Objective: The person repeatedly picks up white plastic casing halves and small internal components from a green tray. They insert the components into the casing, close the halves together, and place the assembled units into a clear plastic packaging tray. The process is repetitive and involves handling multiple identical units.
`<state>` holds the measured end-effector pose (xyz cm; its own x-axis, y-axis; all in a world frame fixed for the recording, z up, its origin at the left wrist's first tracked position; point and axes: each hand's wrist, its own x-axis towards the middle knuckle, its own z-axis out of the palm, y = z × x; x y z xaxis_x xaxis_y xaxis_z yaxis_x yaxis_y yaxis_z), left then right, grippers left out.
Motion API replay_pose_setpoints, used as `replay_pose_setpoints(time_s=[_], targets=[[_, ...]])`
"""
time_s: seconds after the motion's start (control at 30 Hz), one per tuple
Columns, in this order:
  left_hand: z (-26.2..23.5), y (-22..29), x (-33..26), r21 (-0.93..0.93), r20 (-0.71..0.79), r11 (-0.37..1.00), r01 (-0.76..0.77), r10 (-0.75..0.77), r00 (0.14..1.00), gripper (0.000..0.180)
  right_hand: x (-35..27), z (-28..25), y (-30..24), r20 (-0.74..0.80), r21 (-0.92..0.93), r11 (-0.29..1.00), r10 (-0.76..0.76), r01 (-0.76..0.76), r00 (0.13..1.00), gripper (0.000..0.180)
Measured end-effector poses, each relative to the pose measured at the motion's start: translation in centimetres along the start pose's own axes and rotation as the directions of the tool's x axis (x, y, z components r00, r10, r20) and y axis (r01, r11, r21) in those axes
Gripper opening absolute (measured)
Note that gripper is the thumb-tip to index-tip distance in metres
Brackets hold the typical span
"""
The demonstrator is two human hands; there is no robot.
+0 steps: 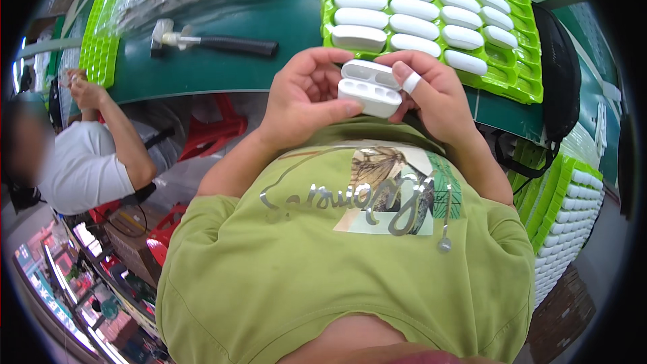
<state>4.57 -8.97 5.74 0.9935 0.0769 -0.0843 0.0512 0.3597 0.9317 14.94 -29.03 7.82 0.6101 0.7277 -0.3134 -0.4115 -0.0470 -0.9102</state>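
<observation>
Two bare hands meet in front of the person's chest, just off the near edge of the dark green work table, and between them sits a small white plastic earbud charging case with its lid swung open. The left hand cups the case from its side, fingers curled over the top and the thumb pressed flat along the front of the lower shell. The right hand closes in from the other side, its index finger wearing a white finger cot and resting at the hinge end of the lid. Both hands are pinching the case; neither is spread.

To handle this well, I would judge that the lower shell should stay braced by the left thumb while the covered fingertip does the fine work, so the glossy plastic picks up no marks and the hinge is not forced sideways. Both wrists are bent inward and the elbows tucked close to the green shirt.

Beyond the hands, a bright green moulded tray holds rows of closed white cases, a hammer with a black handle lies on the table, and a co-worker in a white shirt sits well off to the left.
</observation>
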Motion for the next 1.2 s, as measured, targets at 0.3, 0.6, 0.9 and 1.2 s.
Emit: replay_pose_setpoints(time_s=[0.3,0.6,0.9,1.2], targets=[[1.3,1.5,1.6,-0.012,0.073,1.000,0.001,-0.001,0.997,0.057,-0.3,-1.6,-1.2,0.051,-0.165,0.960,-0.220,0.225,0.974,0.029],[4.0,2.8,5.1,0.150,0.159,0.989,-0.015,-0.009,0.987,0.044,-3.3,-3.8,-3.6,0.073,-0.594,0.734,-0.360,0.330,0.930,0.033],[6.4,0.1,5.8,0.414,0.284,0.876,-0.248,0.134,0.949,0.041,-5.5,-11.0,-4.2,-0.149,-0.921,0.338,-0.766,0.194,0.626,0.027],[5.6,0.8,5.9,0.473,0.303,0.862,-0.183,0.036,0.952,0.020,-4.5,-13.7,-4.2,-0.041,-0.999,0.048,-0.754,-0.007,0.656,0.034]])
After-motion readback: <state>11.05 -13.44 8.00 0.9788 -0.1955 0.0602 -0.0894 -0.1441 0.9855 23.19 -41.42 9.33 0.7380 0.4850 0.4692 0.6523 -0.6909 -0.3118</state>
